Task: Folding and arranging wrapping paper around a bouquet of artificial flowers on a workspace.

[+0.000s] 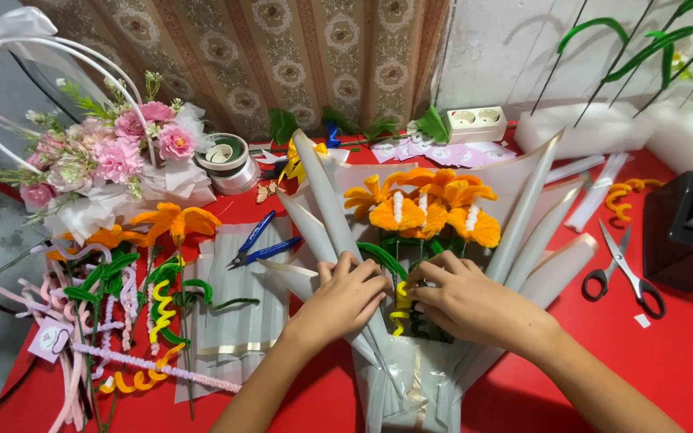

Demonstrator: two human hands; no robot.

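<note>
Where hands (346, 298) press: fuzzy bouquet (427, 210)

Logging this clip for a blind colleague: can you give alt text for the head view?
Both hands, left hand and right hand, press on a wrapped bouquet of orange handmade flowers lying on a red table. Scissors lie to the right, blue pliers and a pink flower basket to the left.

Counted on the red table (683, 353): two bare hands, left (346, 301) and right (463, 301); one pair of silver scissors with black handles (623, 269); one pair of blue-handled pliers (257, 243); one black tape dispenser (687, 228); one white double socket (477, 123); one pink flower basket (114, 160).
</note>
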